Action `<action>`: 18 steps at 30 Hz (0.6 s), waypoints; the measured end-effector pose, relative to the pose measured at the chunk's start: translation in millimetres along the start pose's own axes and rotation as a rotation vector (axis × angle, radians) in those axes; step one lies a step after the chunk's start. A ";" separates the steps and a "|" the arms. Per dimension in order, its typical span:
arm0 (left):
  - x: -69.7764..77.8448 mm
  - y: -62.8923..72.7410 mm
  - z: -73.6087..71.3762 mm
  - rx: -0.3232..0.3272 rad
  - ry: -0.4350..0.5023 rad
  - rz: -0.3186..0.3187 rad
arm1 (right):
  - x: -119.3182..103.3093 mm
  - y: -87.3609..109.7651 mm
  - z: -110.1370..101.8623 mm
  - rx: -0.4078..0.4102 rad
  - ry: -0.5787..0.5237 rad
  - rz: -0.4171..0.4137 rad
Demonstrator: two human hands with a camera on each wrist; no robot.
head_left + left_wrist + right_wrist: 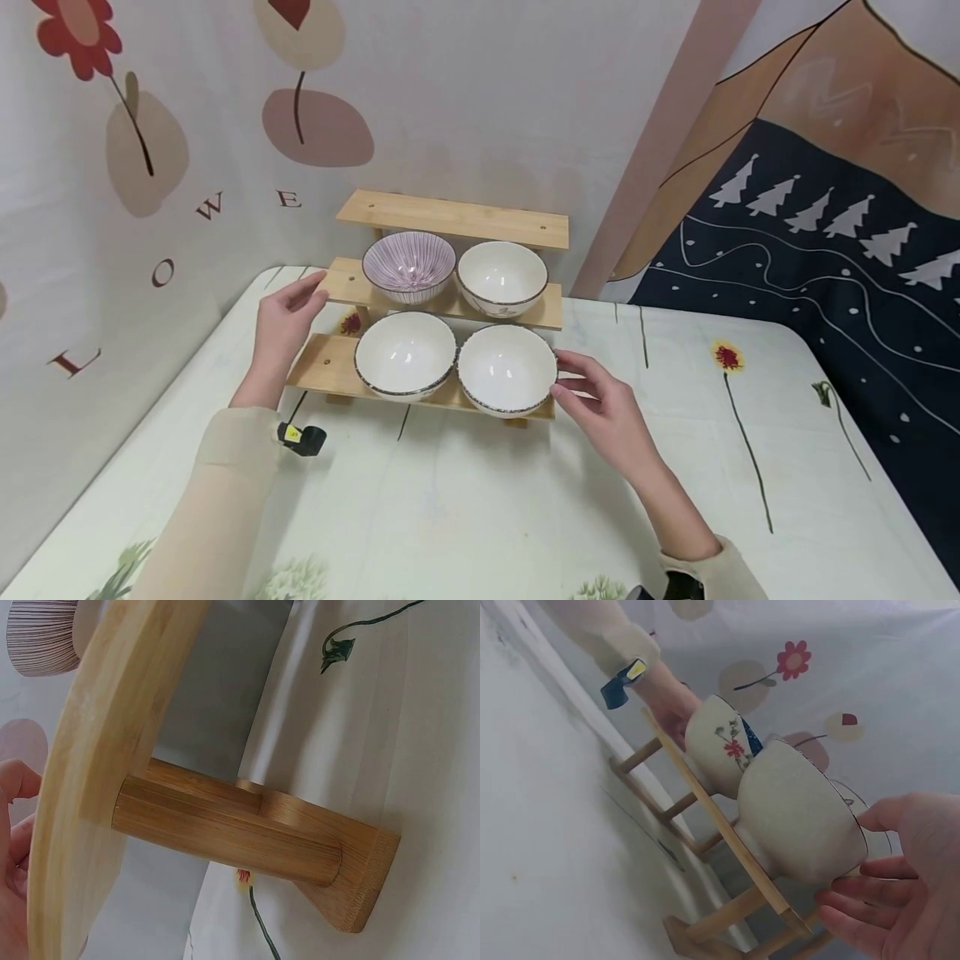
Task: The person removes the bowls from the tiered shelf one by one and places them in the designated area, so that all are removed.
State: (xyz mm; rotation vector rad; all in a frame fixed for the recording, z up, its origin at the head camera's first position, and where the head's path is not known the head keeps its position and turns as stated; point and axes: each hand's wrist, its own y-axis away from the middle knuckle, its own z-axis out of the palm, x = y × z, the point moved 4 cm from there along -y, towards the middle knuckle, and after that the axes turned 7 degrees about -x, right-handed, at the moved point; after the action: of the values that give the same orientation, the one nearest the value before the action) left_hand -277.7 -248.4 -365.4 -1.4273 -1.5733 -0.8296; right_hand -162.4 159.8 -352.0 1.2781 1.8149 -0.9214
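A white bowl (507, 369) with a dark speckled rim sits at the right of the lowest shelf board (322, 367). My right hand (603, 408) holds its right side; the right wrist view shows the thumb by the rim and the fingers lower along the bowl (795, 817). To its left stands a similar white bowl (405, 354). On the middle board (345, 279) are a purple-striped bowl (409, 265) and another white bowl (502, 277). My left hand (283, 321) rests at that board's left end, its fingers partly hidden behind the wood (82, 787) in the left wrist view.
The bamboo rack's top board (457, 218) carries no bowl. A pale floral cloth (465, 508) covers the table under the rack. Patterned curtains (487, 100) hang close behind and on the left, and a dark hanging cloth (825, 250) stands at the right.
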 end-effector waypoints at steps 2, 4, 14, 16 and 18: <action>0.4 0.3 -0.1 0.000 -0.002 -0.001 | 0.0 -0.2 0.6 0.002 -0.012 0.009; 0.8 0.6 -0.1 0.001 -0.002 0.000 | -0.4 -0.7 1.2 0.010 -0.019 0.018; 0.9 0.8 0.2 0.004 0.003 0.002 | 0.5 -6.5 7.3 0.015 -0.135 0.086; 0.9 0.7 0.3 0.006 0.001 0.003 | 0.9 -7.9 8.7 0.014 -0.176 0.106; 1.0 0.7 0.3 0.008 -0.002 0.004 | 1.4 -9.3 10.0 0.014 -0.213 0.130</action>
State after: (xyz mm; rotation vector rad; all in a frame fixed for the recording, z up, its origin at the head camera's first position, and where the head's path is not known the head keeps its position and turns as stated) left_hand -277.1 -247.6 -364.7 -1.4260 -1.5732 -0.8183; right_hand -170.1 149.4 -356.7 1.2411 1.5452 -0.9611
